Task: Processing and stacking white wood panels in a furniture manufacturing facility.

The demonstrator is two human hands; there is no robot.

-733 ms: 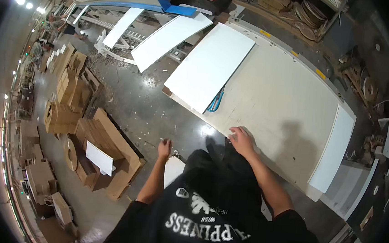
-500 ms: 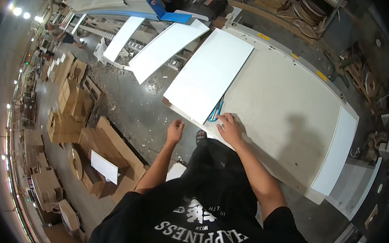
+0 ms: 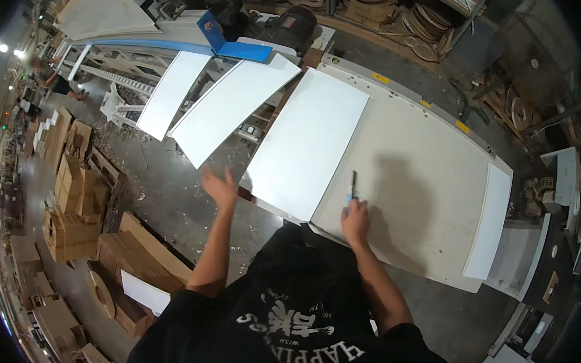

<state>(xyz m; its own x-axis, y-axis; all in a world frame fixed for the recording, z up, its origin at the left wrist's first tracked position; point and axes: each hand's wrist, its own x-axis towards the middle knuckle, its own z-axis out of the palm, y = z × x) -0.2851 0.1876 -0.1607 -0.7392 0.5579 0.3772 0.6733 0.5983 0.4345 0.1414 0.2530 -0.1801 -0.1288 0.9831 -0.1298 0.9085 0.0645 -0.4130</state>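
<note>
My right hand is closed around a slim blue-handled hand tool. The tool's narrow dark end points away from me, above the beige tabletop; its exact kind is too small to tell. Left of it, a large white panel lies flat at the table's left end. My left hand is held in the air just off that panel's near left corner, empty, its fingers spread and somewhat blurred.
Two white panels lie on the machine with a blue guard at far left. Another white strip rests along the table's right end. Cardboard boxes stand on the floor at left. Shelves of coiled edging stand at the back.
My right hand has picked up the blue-handled tool from beside the panel and lifted it. My left hand has moved left and its fingers have spread. The whole view has shifted.
</note>
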